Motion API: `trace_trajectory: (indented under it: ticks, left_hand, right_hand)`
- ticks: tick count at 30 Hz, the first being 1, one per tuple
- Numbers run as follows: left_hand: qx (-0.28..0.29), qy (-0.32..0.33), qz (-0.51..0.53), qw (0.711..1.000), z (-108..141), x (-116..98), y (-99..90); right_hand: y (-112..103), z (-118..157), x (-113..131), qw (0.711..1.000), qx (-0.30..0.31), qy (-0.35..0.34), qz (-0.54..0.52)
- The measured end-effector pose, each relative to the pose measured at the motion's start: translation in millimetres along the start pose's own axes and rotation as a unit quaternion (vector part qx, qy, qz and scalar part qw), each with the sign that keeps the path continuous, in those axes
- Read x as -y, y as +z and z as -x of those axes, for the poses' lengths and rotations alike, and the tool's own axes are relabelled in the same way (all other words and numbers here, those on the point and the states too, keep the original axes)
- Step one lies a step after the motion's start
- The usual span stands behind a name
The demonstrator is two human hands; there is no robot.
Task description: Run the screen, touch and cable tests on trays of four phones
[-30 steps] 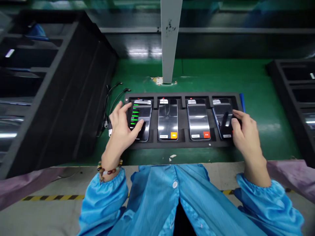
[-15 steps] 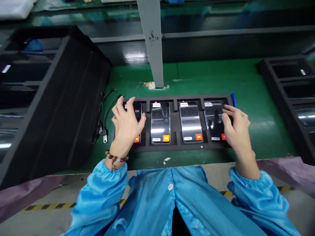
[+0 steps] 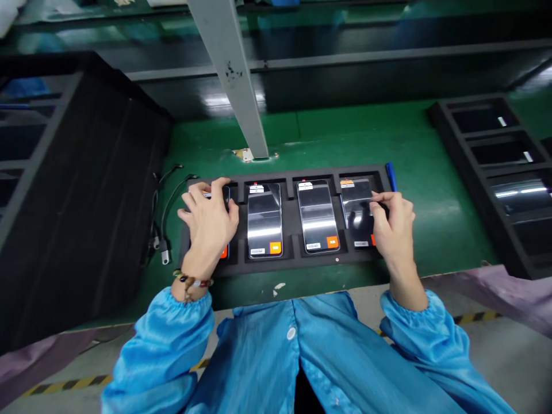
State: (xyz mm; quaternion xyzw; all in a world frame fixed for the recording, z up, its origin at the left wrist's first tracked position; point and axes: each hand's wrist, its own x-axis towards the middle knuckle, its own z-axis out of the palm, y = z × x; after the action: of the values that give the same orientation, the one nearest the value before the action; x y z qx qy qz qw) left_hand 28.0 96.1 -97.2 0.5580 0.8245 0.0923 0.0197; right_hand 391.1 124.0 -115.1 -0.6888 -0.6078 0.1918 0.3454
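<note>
A dark foam tray point(image 3: 288, 221) holds a row of several smartphones, each with white labels and an orange sticker. My left hand point(image 3: 209, 221) lies over the leftmost smartphone point(image 3: 227, 196), its fingers spread and thumb at the right side; most of that phone is hidden. At the rightmost smartphone point(image 3: 357, 213), my right hand point(image 3: 394, 221) pinches the right edge between thumb and fingers. That phone sits slightly askew in its slot. Between the hands, two more phones, one left of centre point(image 3: 264, 215) and one right of centre point(image 3: 318, 213), lie face up, untouched.
Black cables point(image 3: 166, 230) lie left of the tray, beside tall stacked black foam trays point(image 3: 103, 190). A blue pen-like object point(image 3: 391, 176) touches the tray's right end. Another black foam tray point(image 3: 478, 167) with phones stands right. A grey post point(image 3: 235, 75) rises behind.
The view has shifted, moving the scene leftward. My right fingers have drawn together at the rightmost phone's edge. My left hand stays over the leftmost phone.
</note>
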Motion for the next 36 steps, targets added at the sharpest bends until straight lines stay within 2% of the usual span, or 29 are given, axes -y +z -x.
trace_trajectory:
  ticks: [5, 9, 12, 15, 18, 20, 22, 31, 36]
  left_hand:
    - [-0.011, 0.008, 0.011, 1.000, 0.5, -0.8, 3.2]
    - [-0.020, 0.009, 0.033, 0.999, -0.4, 9.2, 4.9]
    - [-0.056, 0.019, 0.080, 0.995, 0.6, 12.0, 2.7]
    - [-0.089, 0.091, 0.123, 0.984, 5.0, -6.5, 1.0]
    - [-0.015, 0.166, 0.097, 0.981, 9.5, -42.5, 2.8]
    - [0.033, 0.164, 0.064, 0.984, 10.1, -64.4, 4.3]
    - [0.051, 0.145, 0.052, 0.987, 8.9, -77.8, 4.4]
    - [0.040, 0.119, 0.019, 0.992, 6.2, -88.3, 3.8]
    - [0.049, 0.127, 0.023, 0.990, 8.1, -91.9, 6.3]
  right_hand:
    - [-0.8, 1.0, -2.7, 1.000, 0.002, 0.005, -0.008]
    - [-4.9, 0.7, -9.0, 1.000, 0.017, 0.018, -0.010]
    - [-4.8, 7.2, -4.6, 0.999, 0.022, -0.028, -0.011]
    - [5.3, 19.2, 15.0, 0.992, 0.025, -0.119, 0.013]
    - [24.6, 28.0, 40.4, 0.979, 0.063, -0.181, 0.066]
    - [37.2, 29.7, 53.2, 0.975, 0.072, -0.188, 0.097]
    - [45.9, 28.9, 61.0, 0.975, 0.077, -0.185, 0.102]
    - [52.0, 29.0, 73.7, 0.983, 0.092, -0.152, 0.052]
    - [46.9, 37.4, 75.7, 0.982, 0.141, -0.129, 0.006]
